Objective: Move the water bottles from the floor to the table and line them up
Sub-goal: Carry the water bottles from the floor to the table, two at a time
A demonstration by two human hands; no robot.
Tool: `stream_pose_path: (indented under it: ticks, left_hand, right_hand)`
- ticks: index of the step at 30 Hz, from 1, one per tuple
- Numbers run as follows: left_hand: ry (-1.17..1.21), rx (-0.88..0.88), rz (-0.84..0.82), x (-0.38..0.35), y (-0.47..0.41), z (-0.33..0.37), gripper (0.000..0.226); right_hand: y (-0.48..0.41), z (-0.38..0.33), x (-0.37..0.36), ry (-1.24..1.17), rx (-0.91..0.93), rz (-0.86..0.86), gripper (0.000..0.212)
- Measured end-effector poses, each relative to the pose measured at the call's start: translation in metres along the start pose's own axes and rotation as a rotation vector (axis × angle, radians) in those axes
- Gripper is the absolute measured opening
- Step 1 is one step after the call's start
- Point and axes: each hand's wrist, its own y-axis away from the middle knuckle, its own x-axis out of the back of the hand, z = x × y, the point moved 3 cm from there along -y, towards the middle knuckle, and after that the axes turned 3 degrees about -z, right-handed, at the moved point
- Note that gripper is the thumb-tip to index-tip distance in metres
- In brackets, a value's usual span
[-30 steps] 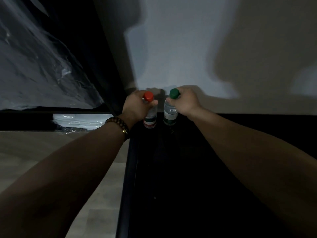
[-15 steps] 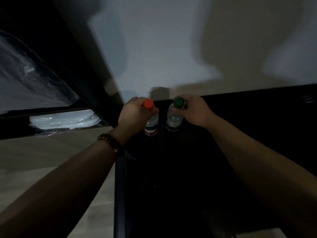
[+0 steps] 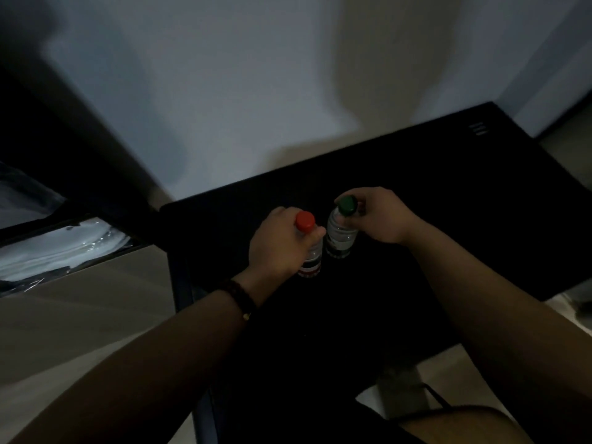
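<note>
Two small clear water bottles stand upright side by side on the black table [image 3: 448, 193]. The red-capped bottle [image 3: 309, 248] is on the left, and my left hand [image 3: 282, 245] grips it around the neck and shoulder. To its right, almost touching it, is the green-capped bottle [image 3: 341, 233]. My right hand [image 3: 381, 216] holds that one near its cap with curled fingers. Both forearms reach in from the bottom of the view. The scene is dim.
A pale wall [image 3: 256, 91] rises right behind the table. To the left, clear plastic wrapping [image 3: 61, 248] lies under a dark frame. Light floor [image 3: 80, 315] shows left of the table and at the lower right.
The view has swung right and down, so more of the table top shows. Both hands keep their hold on the bottles, which stay upright close together.
</note>
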Motion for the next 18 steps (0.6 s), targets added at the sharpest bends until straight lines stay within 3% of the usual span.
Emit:
stream_pose_path:
  ticks: [9, 18]
  left_hand:
    - [0.030, -0.056, -0.025, -0.031, 0.011, 0.026, 0.037]
    - [-0.015, -0.008, -0.023, -0.045, 0.013, 0.018, 0.023]
  right_hand:
    - [0.024, 0.031, 0.004, -0.028, -0.096, -0.024, 0.029]
    - [0.028, 0.033, 0.004, -0.104, -0.157, -0.059, 0.034]
